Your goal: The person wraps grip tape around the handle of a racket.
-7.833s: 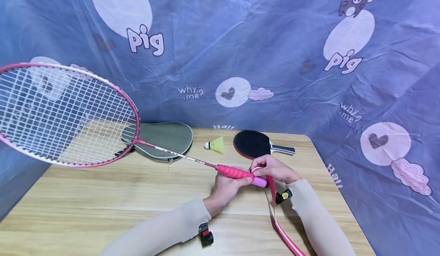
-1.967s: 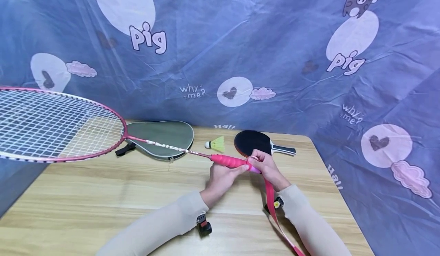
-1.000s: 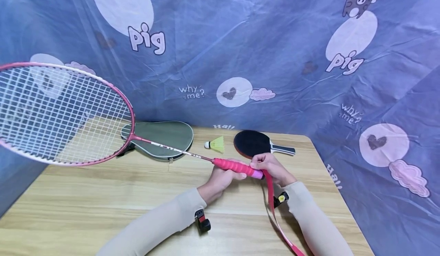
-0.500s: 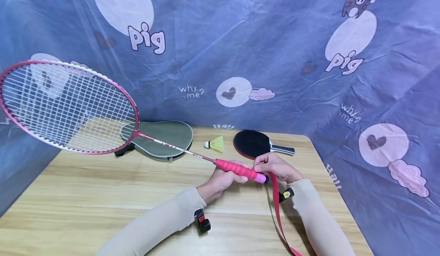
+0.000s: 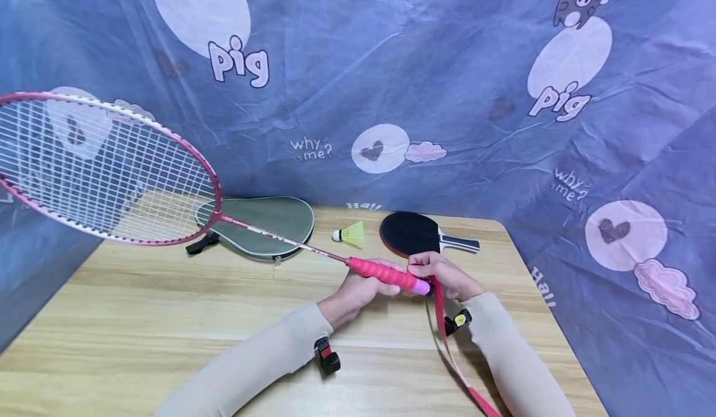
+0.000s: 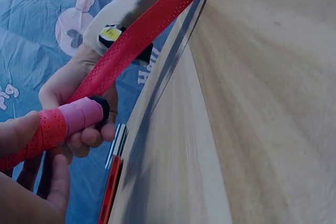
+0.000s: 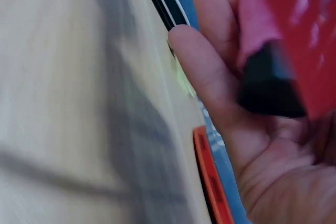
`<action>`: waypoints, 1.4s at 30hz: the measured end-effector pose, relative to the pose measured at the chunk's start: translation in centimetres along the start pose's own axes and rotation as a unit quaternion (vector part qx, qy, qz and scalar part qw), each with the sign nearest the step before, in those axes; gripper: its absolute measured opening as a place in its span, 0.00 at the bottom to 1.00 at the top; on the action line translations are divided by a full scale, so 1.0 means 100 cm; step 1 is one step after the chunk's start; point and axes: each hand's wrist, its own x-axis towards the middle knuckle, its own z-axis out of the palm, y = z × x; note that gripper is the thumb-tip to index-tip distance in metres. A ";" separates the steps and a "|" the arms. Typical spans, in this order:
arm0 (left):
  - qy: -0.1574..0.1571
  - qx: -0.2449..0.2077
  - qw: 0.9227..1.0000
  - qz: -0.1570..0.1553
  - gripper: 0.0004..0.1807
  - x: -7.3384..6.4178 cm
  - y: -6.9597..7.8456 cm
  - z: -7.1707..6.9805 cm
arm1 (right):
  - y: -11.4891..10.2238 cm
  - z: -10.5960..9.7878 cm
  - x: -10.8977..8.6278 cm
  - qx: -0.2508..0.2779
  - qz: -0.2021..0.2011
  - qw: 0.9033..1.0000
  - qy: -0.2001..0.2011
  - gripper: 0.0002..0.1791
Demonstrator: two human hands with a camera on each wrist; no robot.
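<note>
A pink-and-white badminton racket [image 5: 282, 240] is held above the table, its strung head at the left. My left hand [image 5: 355, 293] grips its handle, thumb along the near side. Red perforated grip tape [image 6: 142, 35] is wound in overlapping turns along the handle. A short pink section [image 6: 81, 115] and the black butt cap [image 7: 268, 85] show uncovered at the end. My right hand [image 5: 444, 274] pinches the tape beside the last turn, with the loose length hanging down toward the front. In the right wrist view the tape hides part of the handle end.
On the wooden table [image 5: 184, 336] lie a green zipped paddle case [image 5: 274, 221], a yellow shuttlecock [image 5: 351, 235] and a black table tennis bat [image 5: 411, 233] along the back. A blue printed cloth [image 5: 313, 94] hangs behind and at both sides.
The red winding has advanced toward the butt, leaving less pink exposed than at first. The racket head dipped, then rose again. Both hands shifted slightly, and the hanging tape swung a little left.
</note>
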 end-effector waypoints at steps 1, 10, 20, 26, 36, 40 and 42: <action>-0.001 -0.001 1.000 0.002 0.22 0.001 0.000 -0.001 | 0.001 0.001 0.001 0.023 0.001 1.000 -0.005 0.12; 0.016 -0.044 0.999 0.014 0.28 0.001 0.001 0.000 | 0.001 0.012 0.005 0.045 -0.047 0.997 0.031 0.12; 0.152 -0.044 0.987 0.011 0.17 -0.008 0.005 0.015 | 0.002 0.018 0.007 -0.050 -0.120 0.987 0.092 0.13; 0.163 -0.057 0.985 0.021 0.15 -0.010 0.003 0.015 | -0.001 0.018 0.006 -0.077 -0.118 0.985 0.104 0.12; 0.086 -0.082 0.992 0.041 0.19 -0.010 0.004 0.008 | -0.005 0.013 0.003 -0.030 -0.095 0.989 0.107 0.14; 0.056 -0.097 0.993 0.033 0.20 -0.010 0.005 0.006 | -0.005 0.013 0.004 -0.002 -0.071 0.991 0.116 0.15; 0.049 -0.099 0.993 0.034 0.21 -0.010 0.005 0.005 | -0.005 0.013 0.004 0.010 -0.054 0.992 0.117 0.15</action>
